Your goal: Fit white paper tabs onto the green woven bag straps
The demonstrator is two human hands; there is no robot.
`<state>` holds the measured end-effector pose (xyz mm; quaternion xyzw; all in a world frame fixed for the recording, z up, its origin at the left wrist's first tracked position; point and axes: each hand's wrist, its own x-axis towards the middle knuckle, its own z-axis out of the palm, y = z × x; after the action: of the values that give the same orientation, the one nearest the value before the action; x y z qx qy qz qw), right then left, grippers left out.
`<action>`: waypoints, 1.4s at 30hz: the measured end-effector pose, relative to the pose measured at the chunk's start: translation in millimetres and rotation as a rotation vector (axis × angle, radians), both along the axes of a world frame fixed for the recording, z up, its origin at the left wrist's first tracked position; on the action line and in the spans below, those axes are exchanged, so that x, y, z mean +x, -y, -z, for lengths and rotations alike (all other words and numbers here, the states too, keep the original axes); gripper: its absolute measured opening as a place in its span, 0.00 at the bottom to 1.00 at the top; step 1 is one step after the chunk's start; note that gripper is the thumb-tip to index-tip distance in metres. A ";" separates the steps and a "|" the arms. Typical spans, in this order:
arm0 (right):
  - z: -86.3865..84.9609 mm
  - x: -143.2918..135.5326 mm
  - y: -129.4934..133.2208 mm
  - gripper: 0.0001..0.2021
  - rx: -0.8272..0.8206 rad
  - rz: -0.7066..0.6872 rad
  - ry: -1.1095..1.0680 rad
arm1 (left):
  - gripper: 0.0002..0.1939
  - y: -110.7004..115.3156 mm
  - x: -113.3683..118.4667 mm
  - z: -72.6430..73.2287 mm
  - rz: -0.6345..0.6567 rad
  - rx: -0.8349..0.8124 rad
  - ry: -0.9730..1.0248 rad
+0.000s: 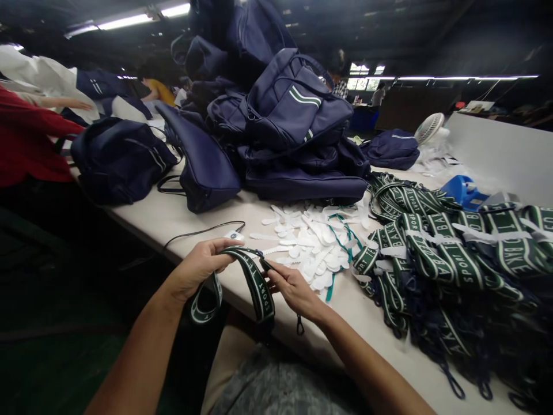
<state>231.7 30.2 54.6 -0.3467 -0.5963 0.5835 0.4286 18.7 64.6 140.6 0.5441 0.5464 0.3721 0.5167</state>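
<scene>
Here, green strap (253, 276) between both hands — left hand (201, 266), right hand (294, 288).

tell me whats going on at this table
A person holds a green-and-white printed strap in both hands at the table's near edge: the left hand grips one part, the right hand pinches it by a dark clip. Nearby lie white paper tags, a heap of similar straps and stacked navy bags.
</scene>
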 end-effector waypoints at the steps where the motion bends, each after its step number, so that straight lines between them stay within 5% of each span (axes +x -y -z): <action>1: 2.4 -3.6 1.3 0.24 0.021 0.025 -0.013 | 0.20 -1.1 2.9 0.0 -0.029 0.015 -0.003; 10: 7.1 -37.2 14.9 0.30 0.130 0.162 -0.117 | 0.19 -12.2 49.7 1.7 -0.300 0.272 -0.096; 14: -6.0 -40.4 8.9 0.41 0.165 0.218 -0.096 | 0.16 -13.6 62.7 -9.7 -0.293 0.366 -0.129; 19: -17.6 -38.0 8.0 0.38 0.268 0.238 -0.057 | 0.17 -21.4 62.0 -18.7 -0.286 0.407 -0.125; 23: -10.1 -37.5 6.4 0.37 0.249 0.404 0.036 | 0.17 -24.9 59.2 -15.2 -0.299 0.403 -0.154; 26: -7.5 -28.9 -3.3 0.31 0.081 0.476 -0.087 | 0.18 -18.4 55.9 -8.3 -0.224 0.315 -0.087; 31: -18.2 -4.9 -23.6 0.23 -0.172 0.436 -0.334 | 0.17 9.1 62.2 18.2 0.045 0.062 0.300; 37: -17.0 -2.8 -30.3 0.32 -0.320 0.480 -0.547 | 0.20 41.1 93.4 61.4 0.011 0.025 0.312; 42: -0.7 -13.0 -24.5 0.27 -0.253 0.547 -0.441 | 0.21 47.9 99.8 65.3 -0.095 0.038 0.327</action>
<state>218.7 54.6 55.3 -0.4093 -0.2981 0.5771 0.6407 118.5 16.7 75.4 0.4596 0.4730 0.4897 0.5703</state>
